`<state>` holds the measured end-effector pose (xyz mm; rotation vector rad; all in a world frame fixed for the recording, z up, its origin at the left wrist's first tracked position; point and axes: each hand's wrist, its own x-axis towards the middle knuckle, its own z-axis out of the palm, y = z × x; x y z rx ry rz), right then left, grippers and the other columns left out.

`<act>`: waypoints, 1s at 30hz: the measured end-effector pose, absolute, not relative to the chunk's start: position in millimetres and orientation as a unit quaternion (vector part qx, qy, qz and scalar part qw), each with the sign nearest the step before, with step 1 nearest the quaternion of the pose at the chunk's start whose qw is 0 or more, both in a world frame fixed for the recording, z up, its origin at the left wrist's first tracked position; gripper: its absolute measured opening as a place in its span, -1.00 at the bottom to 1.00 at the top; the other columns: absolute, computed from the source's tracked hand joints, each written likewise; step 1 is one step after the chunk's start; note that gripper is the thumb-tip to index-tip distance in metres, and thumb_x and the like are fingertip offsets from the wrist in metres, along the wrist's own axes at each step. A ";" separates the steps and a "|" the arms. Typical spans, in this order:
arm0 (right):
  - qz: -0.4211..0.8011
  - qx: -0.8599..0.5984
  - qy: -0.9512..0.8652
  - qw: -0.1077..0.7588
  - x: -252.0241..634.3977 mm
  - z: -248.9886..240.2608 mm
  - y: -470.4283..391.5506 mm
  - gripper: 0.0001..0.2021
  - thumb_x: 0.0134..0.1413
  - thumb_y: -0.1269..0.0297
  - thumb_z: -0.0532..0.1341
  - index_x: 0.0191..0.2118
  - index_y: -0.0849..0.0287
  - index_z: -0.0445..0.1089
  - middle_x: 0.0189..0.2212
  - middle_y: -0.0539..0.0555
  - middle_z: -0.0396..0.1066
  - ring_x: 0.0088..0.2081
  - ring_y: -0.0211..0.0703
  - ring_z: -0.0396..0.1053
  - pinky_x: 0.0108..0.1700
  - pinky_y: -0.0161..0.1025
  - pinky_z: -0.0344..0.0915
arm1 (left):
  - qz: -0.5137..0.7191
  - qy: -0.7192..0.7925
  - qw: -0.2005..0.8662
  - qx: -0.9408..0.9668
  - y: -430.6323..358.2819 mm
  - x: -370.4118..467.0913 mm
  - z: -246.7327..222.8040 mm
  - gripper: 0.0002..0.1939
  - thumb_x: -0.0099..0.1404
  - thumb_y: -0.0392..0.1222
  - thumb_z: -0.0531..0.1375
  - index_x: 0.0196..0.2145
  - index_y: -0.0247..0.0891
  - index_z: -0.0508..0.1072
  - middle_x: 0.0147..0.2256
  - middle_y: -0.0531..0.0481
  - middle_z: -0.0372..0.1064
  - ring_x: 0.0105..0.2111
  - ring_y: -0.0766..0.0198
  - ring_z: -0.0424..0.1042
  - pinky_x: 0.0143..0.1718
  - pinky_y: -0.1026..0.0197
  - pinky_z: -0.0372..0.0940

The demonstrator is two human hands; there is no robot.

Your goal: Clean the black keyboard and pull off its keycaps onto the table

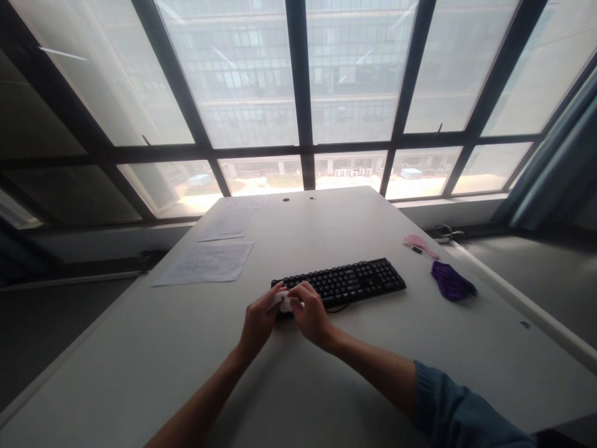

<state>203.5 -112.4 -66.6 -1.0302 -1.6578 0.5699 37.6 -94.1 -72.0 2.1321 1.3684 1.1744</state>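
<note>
**Keyboard [354,280] and a little white wad [285,303]**

From the head camera, you look down at a big white desk [326,230]. The black keyboard lies on it, a bit tilted, with its right end farther away. A thin black cord [338,308] shows at its near edge.

Two hands are over the keyboard's left end. The left hand [259,316] has its fingers bent and almost closed, with the white wad between them. The right hand [313,317] is curled up too, with its thumb and fingers pinching the same wad. It is crumpled like tissue or thin cloth, but I cannot tell which. I also cannot tell if it touches the keys. A blue sleeve [461,398] covers part of the right arm.

On the left, papers [205,262] lie flat on the desk. To the right of the keyboard is a bunched purple cloth [450,283]. Just past it are a pink thing [416,241] and a small black-and-white pen [414,249]. Big windows [354,68] stand behind the desk.
</note>
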 end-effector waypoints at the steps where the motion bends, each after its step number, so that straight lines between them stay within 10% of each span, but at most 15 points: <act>1: 0.218 -0.432 -0.712 0.509 203.3 -67.2 -110.2 -0.80 0.22 0.50 0.07 -0.19 0.15 0.41 -0.22 0.08 0.36 -0.17 -0.15 0.36 -0.08 -0.21 0.35 | 0.425 0.499 0.158 0.739 -92.2 35.0 -69.9 -0.64 0.38 0.00 0.12 0.05 -0.14 0.44 -0.08 -0.05 0.51 -0.11 0.07 0.51 -0.03 0.03 0.42; 6: 0.084 -0.464 -0.806 0.357 202.2 -71.6 -105.6 -0.81 0.28 0.46 0.07 -0.21 0.17 0.43 -0.18 0.12 0.37 -0.10 -0.07 0.27 -0.03 -0.17 0.25 | 0.347 0.519 0.030 0.781 -86.6 27.9 -70.1 -0.76 0.35 -0.11 0.11 -0.21 -0.18 0.57 -0.06 -0.16 0.42 -0.05 -0.05 0.40 0.01 -0.08 0.33; 11: 0.016 -0.471 -0.840 0.269 196.5 -75.1 -102.5 -0.82 0.31 0.37 0.09 -0.08 0.18 0.41 -0.09 0.17 0.38 -0.05 -0.01 0.22 -0.01 -0.10 0.16 | 0.242 0.539 -0.028 0.806 -96.2 26.2 -75.4 -0.70 0.38 -0.12 0.08 -0.06 -0.10 0.55 -0.03 -0.16 0.39 -0.04 -0.07 0.34 -0.05 -0.08 0.30; 30: 0.100 -0.427 -0.809 0.391 249.4 -79.0 -121.6 -0.78 0.22 0.53 0.12 -0.11 0.16 0.42 -0.20 0.12 0.38 -0.16 -0.09 0.33 -0.11 -0.22 0.30 | 0.390 0.501 0.123 0.762 -129.0 91.6 -60.7 -0.82 0.29 -0.32 0.15 -0.31 -0.20 0.57 -0.28 -0.06 0.54 -0.26 0.15 0.48 -0.18 0.19 0.28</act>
